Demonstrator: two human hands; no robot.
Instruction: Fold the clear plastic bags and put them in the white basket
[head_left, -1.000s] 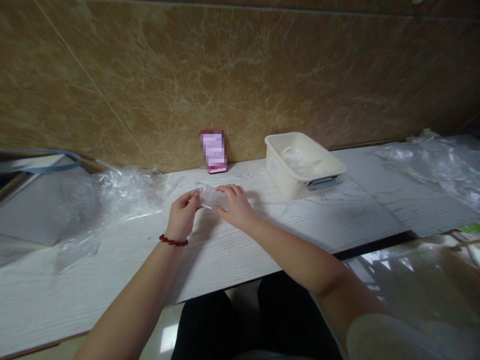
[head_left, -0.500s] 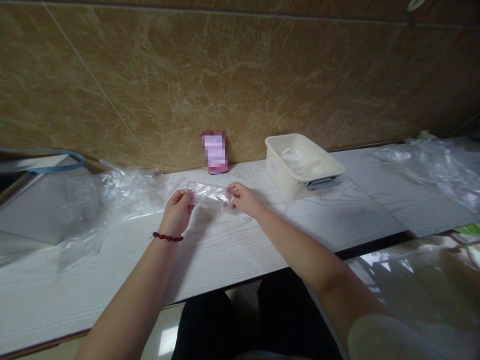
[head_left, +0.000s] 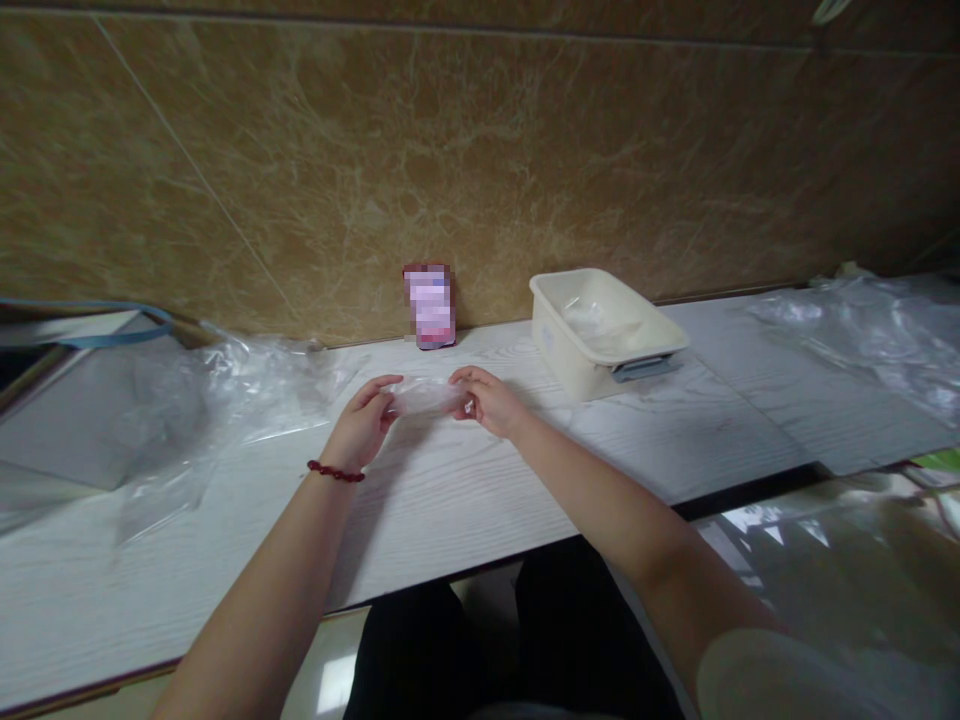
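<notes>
The film (head_left: 426,395) between the fingers (head_left: 474,374) is thin, clear plastic, crinkled, with a soft sheen. Under it, the desk (head_left: 465,510) shows whitish wood grain, mostly matt. Toward two o'clock from the film, the tub (head_left: 566,355) looks like smooth cream plastic, low in gloss, with a grey latch (head_left: 643,368) that seems plastic too. The left heap (head_left: 255,390) at nine o'clock and the right heap (head_left: 877,330) at three are wrinkled, glossy clear plastic. At twelve, the wall (head_left: 450,150) resembles veined brown stone, smooth and dully polished. At eight, the bracelet (head_left: 335,472) is bumpy and shiny; at six, the trousers (head_left: 427,650) are matt black cloth.
</notes>
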